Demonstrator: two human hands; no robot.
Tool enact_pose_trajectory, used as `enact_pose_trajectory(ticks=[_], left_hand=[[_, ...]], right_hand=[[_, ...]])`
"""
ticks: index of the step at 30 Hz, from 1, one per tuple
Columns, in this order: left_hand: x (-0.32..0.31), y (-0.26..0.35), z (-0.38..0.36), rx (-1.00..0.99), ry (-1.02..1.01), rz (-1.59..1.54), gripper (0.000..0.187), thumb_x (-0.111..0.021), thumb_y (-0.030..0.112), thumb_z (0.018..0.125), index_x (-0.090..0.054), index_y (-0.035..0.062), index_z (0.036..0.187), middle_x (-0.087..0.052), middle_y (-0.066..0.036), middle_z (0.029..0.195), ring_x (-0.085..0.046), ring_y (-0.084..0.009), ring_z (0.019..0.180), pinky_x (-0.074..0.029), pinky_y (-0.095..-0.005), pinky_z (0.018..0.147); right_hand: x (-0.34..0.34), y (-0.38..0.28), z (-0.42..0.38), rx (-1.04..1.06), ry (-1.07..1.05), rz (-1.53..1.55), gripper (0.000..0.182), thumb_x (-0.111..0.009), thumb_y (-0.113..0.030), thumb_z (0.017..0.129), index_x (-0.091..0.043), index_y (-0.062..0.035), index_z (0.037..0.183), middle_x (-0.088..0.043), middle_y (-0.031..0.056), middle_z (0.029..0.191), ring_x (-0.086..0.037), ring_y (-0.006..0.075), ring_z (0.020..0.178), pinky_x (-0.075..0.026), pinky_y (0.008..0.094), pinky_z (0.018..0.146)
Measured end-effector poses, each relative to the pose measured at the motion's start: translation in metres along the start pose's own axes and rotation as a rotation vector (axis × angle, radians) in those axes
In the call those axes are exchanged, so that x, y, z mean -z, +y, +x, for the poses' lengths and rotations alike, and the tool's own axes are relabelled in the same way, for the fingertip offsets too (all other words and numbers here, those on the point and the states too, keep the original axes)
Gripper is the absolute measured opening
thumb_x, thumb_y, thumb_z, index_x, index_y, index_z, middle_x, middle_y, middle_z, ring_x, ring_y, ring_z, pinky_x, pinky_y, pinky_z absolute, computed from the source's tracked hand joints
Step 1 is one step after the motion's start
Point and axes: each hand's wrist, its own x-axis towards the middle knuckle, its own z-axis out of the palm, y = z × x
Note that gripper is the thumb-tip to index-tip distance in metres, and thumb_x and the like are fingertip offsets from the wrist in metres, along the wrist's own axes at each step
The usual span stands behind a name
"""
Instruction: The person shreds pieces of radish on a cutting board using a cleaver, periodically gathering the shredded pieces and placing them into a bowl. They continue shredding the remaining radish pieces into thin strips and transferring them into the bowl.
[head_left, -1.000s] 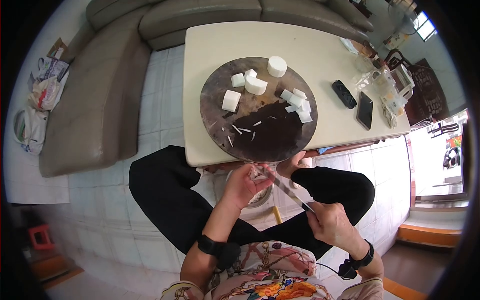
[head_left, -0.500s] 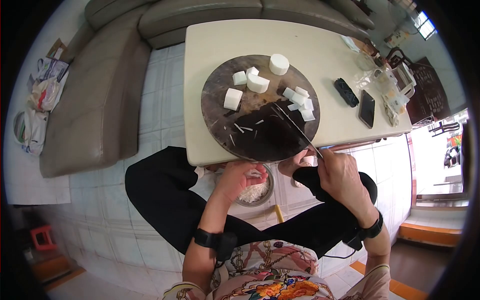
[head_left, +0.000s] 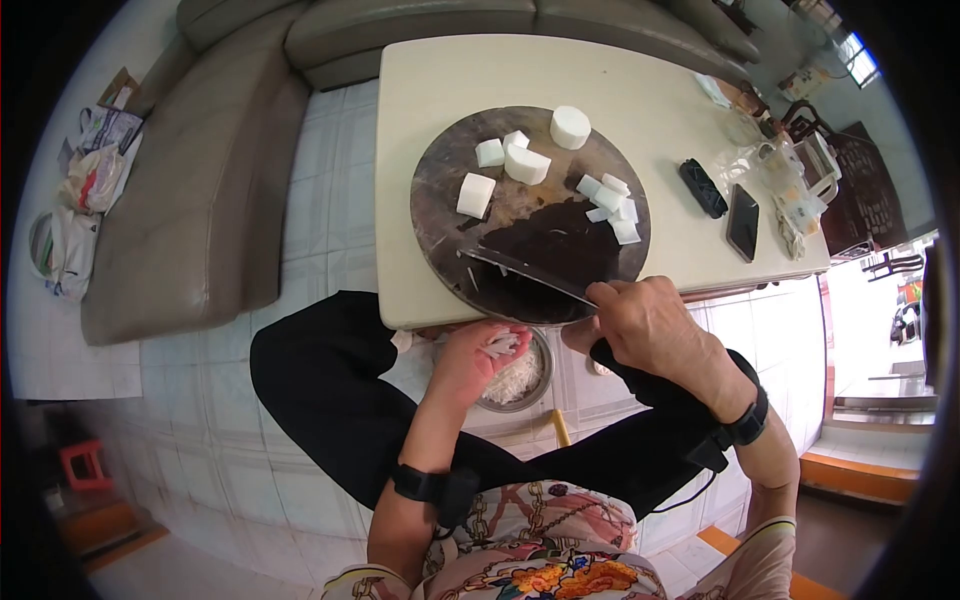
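My right hand (head_left: 655,325) grips the handle of a knife (head_left: 535,275), its blade lying low across the near part of a round, dark cutting board (head_left: 445,190). Below the board's near edge, my left hand (head_left: 468,362) is cupped palm up, its fingers curled around white radish shreds (head_left: 500,345). Beneath that hand, partly covered by it, a metal bowl (head_left: 546,378) contains more white shreds (head_left: 515,383). Thick chunks of what looks like white radish (head_left: 526,165) stand on the board's far side. At its right lies a cluster of thinner cut pieces (head_left: 610,200).
The board rests on a cream table (head_left: 400,100). On the table's right are a black case (head_left: 703,188), a phone (head_left: 742,222) and plastic bags (head_left: 790,190). A grey sofa (head_left: 200,180) runs along the left and back. My knees flank the bowl.
The knife has swung left and toward me, from the board's right side to its near-left part. My left hand stays near the bowl, now with more shreds showing in its palm.
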Motion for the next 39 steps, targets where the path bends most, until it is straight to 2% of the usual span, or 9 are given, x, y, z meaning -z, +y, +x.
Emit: enact_pose_trajectory(ticks=[4,12,22,23,27,29,32,35,39], left_hand=[[0.000,0.003,-0.007,-0.017,0.154,-0.063,0.021,-0.053,0.006,0.090,-0.062,-0.0077,0.102,-0.066,-0.020,0.104,-0.065,-0.0321,0.101,-0.055,-0.0433,0.091],[0.000,-0.005,-0.012,-0.019,0.087,-0.318,0.030,-0.052,0.009,0.090,-0.057,-0.0055,0.115,-0.063,-0.017,0.113,-0.062,-0.0322,0.106,-0.052,-0.0452,0.096],[0.004,-0.023,-0.021,0.064,0.182,-0.208,0.025,-0.056,0.011,0.089,-0.059,0.0017,0.112,-0.064,-0.011,0.112,-0.063,-0.0271,0.104,-0.054,-0.0443,0.090],[0.002,-0.030,-0.020,0.086,0.259,-0.210,0.014,-0.055,0.007,0.089,-0.061,0.0041,0.102,-0.064,-0.010,0.099,-0.063,-0.0251,0.095,-0.054,-0.0419,0.087],[0.023,-0.053,-0.015,0.215,0.226,-0.155,0.018,-0.059,0.010,0.089,-0.060,0.0049,0.106,-0.063,-0.008,0.106,-0.062,-0.0237,0.096,-0.054,-0.0428,0.085],[0.033,-0.062,-0.015,0.260,0.120,-0.166,0.017,-0.058,0.010,0.091,-0.061,0.0054,0.107,-0.061,-0.008,0.103,-0.061,-0.0231,0.093,-0.054,-0.0406,0.082],[0.028,-0.081,-0.008,0.294,0.337,-0.141,0.014,-0.060,0.010,0.092,-0.062,0.0068,0.105,-0.062,-0.007,0.099,-0.061,-0.0219,0.089,-0.054,-0.0386,0.081],[0.030,-0.092,0.002,0.410,0.319,-0.145,0.010,-0.065,0.010,0.090,-0.063,0.0078,0.100,-0.063,-0.005,0.093,-0.061,-0.0189,0.086,-0.054,-0.0361,0.079],[0.045,-0.118,0.016,0.363,0.413,0.066,0.014,-0.070,0.010,0.088,-0.063,0.0076,0.100,-0.063,-0.003,0.089,-0.061,-0.0161,0.085,-0.053,-0.0343,0.077]], right_hand=[[0.002,0.002,0.001,0.111,-0.022,-0.009,0.016,-0.064,0.000,0.067,-0.056,0.0005,0.080,-0.060,0.0138,0.069,-0.063,0.0344,0.063,-0.049,0.0412,0.055],[0.007,-0.010,-0.036,0.195,-0.042,0.018,0.014,-0.062,0.001,0.068,-0.056,0.0004,0.080,-0.058,0.0120,0.067,-0.060,0.0326,0.059,-0.047,0.0412,0.053],[-0.040,-0.029,-0.109,-0.294,-0.056,0.611,0.008,-0.064,-0.001,0.082,-0.061,0.0043,0.077,-0.056,0.0179,0.057,-0.057,0.0374,0.053,-0.043,0.0382,0.049],[-0.048,-0.031,-0.117,-0.364,-0.037,0.705,0.011,-0.064,-0.002,0.084,-0.060,0.0063,0.077,-0.056,0.0173,0.058,-0.057,0.0313,0.049,-0.041,0.0369,0.047],[-0.059,-0.043,-0.143,-0.538,-0.062,0.983,0.015,-0.062,-0.005,0.086,-0.059,0.0053,0.075,-0.057,0.0119,0.057,-0.055,0.0202,0.045,-0.041,0.0332,0.045],[-0.064,-0.045,-0.156,-0.726,-0.211,1.268,0.018,-0.059,-0.007,0.088,-0.059,0.0033,0.073,-0.058,0.0056,0.058,-0.054,0.0121,0.045,-0.041,0.0292,0.043],[-0.087,-0.040,-0.167,-0.818,-0.251,1.399,0.017,-0.057,-0.006,0.087,-0.059,0.0020,0.072,-0.061,0.0047,0.061,-0.053,0.0115,0.044,-0.042,0.0265,0.043],[-0.120,-0.034,-0.164,-0.896,-0.215,1.462,0.015,-0.055,-0.004,0.086,-0.059,0.0029,0.073,-0.061,0.0073,0.061,-0.054,0.0125,0.044,-0.041,0.0269,0.043],[-0.153,-0.027,-0.156,-0.974,-0.206,1.532,0.012,-0.055,-0.004,0.084,-0.059,0.0043,0.075,-0.061,0.0097,0.062,-0.055,0.0138,0.044,-0.041,0.0275,0.043]])
